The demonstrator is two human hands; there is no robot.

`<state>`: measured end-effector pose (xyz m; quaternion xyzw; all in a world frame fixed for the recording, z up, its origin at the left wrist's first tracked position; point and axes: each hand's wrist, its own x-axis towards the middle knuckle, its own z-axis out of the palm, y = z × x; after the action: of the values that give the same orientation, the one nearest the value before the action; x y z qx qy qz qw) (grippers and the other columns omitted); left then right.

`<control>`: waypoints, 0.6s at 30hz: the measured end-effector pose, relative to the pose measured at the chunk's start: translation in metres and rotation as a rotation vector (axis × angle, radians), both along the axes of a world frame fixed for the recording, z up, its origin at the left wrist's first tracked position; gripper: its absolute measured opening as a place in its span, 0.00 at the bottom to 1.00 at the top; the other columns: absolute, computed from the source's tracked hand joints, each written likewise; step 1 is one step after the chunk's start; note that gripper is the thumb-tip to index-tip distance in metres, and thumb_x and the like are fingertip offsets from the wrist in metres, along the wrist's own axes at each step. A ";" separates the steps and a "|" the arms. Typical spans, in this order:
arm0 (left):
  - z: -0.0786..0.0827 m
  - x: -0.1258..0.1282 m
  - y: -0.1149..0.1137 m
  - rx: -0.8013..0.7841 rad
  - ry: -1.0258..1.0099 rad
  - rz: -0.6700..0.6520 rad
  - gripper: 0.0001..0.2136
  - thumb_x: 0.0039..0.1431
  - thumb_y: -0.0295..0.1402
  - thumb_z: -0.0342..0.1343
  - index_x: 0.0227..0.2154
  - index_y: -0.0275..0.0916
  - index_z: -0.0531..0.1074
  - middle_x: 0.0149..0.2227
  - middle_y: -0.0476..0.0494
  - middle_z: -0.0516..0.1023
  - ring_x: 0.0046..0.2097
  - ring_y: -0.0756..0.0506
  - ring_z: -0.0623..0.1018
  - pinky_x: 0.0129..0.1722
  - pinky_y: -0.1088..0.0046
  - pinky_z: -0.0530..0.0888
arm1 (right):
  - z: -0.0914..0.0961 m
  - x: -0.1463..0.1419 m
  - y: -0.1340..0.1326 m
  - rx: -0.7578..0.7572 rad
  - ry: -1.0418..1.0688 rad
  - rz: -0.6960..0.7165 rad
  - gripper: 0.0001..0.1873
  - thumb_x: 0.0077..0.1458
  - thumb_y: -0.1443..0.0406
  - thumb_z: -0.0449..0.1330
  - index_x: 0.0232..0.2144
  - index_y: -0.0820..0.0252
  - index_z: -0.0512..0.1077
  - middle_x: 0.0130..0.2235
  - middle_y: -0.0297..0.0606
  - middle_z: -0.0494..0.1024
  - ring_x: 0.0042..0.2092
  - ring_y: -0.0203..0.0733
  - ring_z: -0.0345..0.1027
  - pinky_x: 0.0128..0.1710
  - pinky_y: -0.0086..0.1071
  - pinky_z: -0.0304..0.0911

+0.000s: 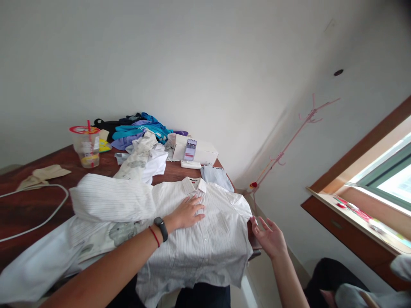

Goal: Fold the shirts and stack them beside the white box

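The shirt [212,244] lies spread on the table [28,214], collar pointing away from the person; the left hand [189,213] rests flat on its front below the collar, fingers slightly apart; the right hand [270,238] is at its right-hand sleeve edge, fingers spread, whether pinching cloth one cannot tell; beyond the shirt stand the phone [190,150] and box [207,153]; left of it lies a striped bundle [109,196].

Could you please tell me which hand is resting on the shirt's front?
The left hand, with the dark wristband; the right hand is out at a sleeve.
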<state>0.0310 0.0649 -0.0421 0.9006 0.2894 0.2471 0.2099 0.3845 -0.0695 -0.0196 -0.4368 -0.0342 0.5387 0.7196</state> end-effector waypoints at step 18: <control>0.000 0.000 0.000 0.034 0.107 0.020 0.20 0.67 0.45 0.53 0.57 0.43 0.73 0.68 0.36 0.62 0.70 0.31 0.57 0.67 0.44 0.55 | -0.035 0.044 0.057 -0.230 -0.836 -0.385 0.15 0.37 0.64 0.67 0.31 0.61 0.72 0.22 0.28 0.71 0.23 0.35 0.64 0.21 0.29 0.63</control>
<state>0.0311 0.0645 -0.0425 0.9131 0.3049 0.2054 0.1762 0.4288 -0.0120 -0.0541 -0.6914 -0.1793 0.1740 0.6779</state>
